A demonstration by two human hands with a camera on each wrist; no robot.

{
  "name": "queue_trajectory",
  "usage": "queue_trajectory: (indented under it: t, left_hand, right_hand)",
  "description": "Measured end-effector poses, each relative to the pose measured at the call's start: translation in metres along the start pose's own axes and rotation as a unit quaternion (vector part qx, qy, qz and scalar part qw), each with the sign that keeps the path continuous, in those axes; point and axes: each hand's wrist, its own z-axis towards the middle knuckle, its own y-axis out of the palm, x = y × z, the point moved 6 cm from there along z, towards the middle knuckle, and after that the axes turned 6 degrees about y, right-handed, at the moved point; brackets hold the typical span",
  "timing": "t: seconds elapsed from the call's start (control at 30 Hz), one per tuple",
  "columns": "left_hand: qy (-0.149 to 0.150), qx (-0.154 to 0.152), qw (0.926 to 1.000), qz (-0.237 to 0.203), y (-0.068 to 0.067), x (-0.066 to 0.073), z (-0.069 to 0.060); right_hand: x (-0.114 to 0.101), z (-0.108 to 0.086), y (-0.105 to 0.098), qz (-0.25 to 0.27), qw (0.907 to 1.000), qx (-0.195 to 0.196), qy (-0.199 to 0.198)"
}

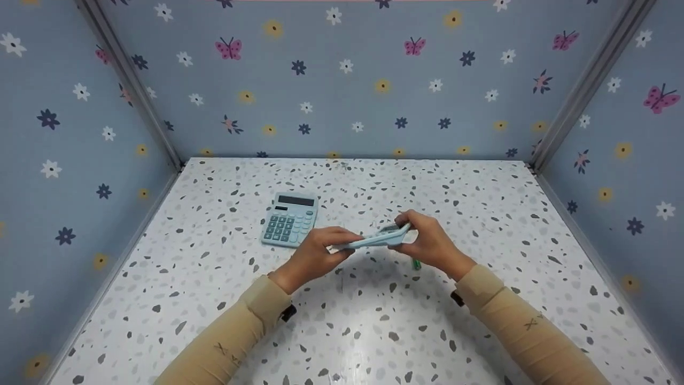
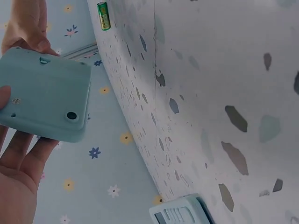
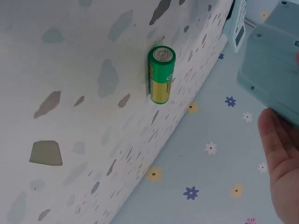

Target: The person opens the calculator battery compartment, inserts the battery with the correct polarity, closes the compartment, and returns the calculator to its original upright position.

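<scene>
Tan sleeves [image 1: 518, 321] reach over a speckled table [image 1: 363, 331]. The left hand [image 1: 315, 251] pinches one end of a pale blue calculator [image 1: 377, 240] between thumb and fingers, and the right hand [image 1: 433, 243] grips the opposite end, holding it tilted above the table. Its back, with a dark round spot [image 2: 71, 115], shows in the left wrist view. Below the right hand, a green battery [image 1: 416, 263] lies on the table. Farther left, a second calculator [image 1: 291, 220] lies face up; beyond stands a flowered blue wall [image 1: 352, 48]

The held calculator [image 2: 46, 95] looks smooth matt plastic, the battery [image 3: 161, 77] glossy and metal-ended, the sleeves [image 1: 230, 326] cloth.
</scene>
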Motion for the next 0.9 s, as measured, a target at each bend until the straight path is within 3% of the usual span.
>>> queue_trajectory:
  t: [0.23,0.43,0.53,0.7,0.9]
  left_hand:
    - [0.089,-0.008,0.9896,0.112,0.002,0.014,0.000]
    - [0.169,0.004,0.9670,0.191,0.003,0.024,-0.002]
    - [0.199,0.016,0.9546,0.221,0.003,0.026,-0.002]
    - [0.225,0.026,0.9411,0.251,0.001,0.026,-0.003]
    - [0.243,0.030,0.9281,0.280,0.000,0.024,-0.004]
  right_hand:
    - [-0.001,0.001,0.000,-0.023,0.9987,0.024,-0.039]
    - [-0.004,0.001,-0.001,-0.031,0.9979,0.036,-0.045]
    - [-0.004,0.002,-0.002,-0.028,0.9986,0.039,-0.023]
    - [0.000,0.004,-0.005,0.014,0.9988,0.031,0.035]
    - [0.007,0.006,-0.004,0.100,0.9882,-0.023,0.114]
